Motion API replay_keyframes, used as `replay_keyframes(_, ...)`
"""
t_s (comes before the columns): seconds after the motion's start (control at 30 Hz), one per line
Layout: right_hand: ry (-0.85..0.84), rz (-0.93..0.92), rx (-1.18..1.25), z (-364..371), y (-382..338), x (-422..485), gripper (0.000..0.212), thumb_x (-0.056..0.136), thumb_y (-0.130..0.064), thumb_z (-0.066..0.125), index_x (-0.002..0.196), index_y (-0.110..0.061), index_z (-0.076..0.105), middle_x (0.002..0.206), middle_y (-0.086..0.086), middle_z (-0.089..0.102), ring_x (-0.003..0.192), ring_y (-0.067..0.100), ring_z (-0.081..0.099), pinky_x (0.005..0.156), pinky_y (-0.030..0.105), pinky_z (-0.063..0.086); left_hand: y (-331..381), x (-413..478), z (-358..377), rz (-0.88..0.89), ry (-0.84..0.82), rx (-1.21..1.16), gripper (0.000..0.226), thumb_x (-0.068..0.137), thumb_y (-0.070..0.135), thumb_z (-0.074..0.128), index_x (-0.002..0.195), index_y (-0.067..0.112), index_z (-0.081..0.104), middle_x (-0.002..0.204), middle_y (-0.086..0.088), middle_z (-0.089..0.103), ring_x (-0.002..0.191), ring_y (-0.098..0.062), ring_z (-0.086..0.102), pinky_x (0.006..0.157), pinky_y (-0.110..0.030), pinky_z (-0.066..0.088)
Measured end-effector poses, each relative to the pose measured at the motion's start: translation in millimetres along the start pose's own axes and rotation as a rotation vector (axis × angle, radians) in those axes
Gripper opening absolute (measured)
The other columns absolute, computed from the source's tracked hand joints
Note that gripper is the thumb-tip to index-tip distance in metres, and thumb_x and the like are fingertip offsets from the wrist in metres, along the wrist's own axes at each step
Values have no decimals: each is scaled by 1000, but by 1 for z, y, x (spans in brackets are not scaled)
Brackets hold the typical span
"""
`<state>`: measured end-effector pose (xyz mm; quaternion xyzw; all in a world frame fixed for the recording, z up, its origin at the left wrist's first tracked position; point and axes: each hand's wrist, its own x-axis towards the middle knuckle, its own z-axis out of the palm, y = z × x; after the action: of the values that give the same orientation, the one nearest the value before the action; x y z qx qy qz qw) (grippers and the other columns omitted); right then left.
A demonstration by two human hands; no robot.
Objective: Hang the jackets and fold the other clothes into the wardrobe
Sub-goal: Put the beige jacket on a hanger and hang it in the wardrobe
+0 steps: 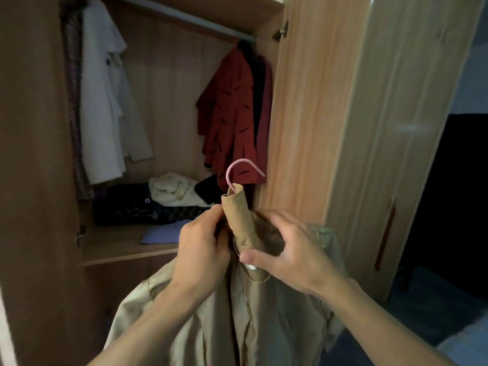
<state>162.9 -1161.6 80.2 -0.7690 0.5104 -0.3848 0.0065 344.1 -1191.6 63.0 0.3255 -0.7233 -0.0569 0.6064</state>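
Draping limp beige jacket (237, 313) over pink hanger (241, 169).

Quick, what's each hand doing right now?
Left hand: closed, gripping the jacket at its collar.
Right hand: closed, pinching the collar too.

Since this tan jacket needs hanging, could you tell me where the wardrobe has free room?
The rail is bare between the white coat and red jacket. The shelf is free at its front left, beside the lilac item; piled clothes crowd its back.
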Motion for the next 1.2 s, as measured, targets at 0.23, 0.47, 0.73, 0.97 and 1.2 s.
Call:
replay_keyframes(0.23, 206, -28, 47, 41, 25, 48, 33, 75, -44, 77, 103, -30, 67, 94, -18, 63, 89, 1, 59, 72, 22, 52, -28, 18, 1, 30, 7, 66, 41, 76, -14, 64, 90, 26, 64, 77, 15, 64, 72, -6, 60, 62, -17, 44)
replay_keyframes(0.47, 283, -109, 228, 63, 80, 101, 20, 79, -5, 78, 92, -16, 69, 89, -7, 62, 82, 8, 61, 68, 38, 53, -49, 63, 22, -16, -196, 114, 33, 86, -4, 66, 106, 22, 69, 91, 11, 71, 89, -9, 68, 76, -36, 54)
replay_keyframes(0.73, 342, -266, 268, 73, 122, 171, 17, 79, -7, 77, 84, -18, 65, 83, -9, 57, 76, 10, 57, 63, 37, 50, -74, 130, 43, -163, -335, 218, 45, 73, 62, 77, 102, 29, 68, 94, 11, 73, 88, -7, 70, 76, -38, 57)
replay_keyframes(0.97, 353, -243, 246, 102, 139, 219, 21, 70, -5, 80, 83, -18, 69, 82, -11, 59, 81, 11, 53, 70, 26, 47, -131, 156, 71, -259, -169, 218, 9, 81, 19, 77, 86, 24, 70, 76, 8, 72, 74, -8, 68, 67, -28, 55)
replay_keyframes(1.2, 450, -93, 154, 124, 129, 245, 39, 73, -21, 80, 101, -30, 54, 97, -14, 48, 89, 3, 48, 75, 26, 49, -192, 181, 94, -404, 35, 76, 9, 86, 14, 71, 89, 22, 73, 79, 7, 74, 79, -11, 71, 77, -39, 59)
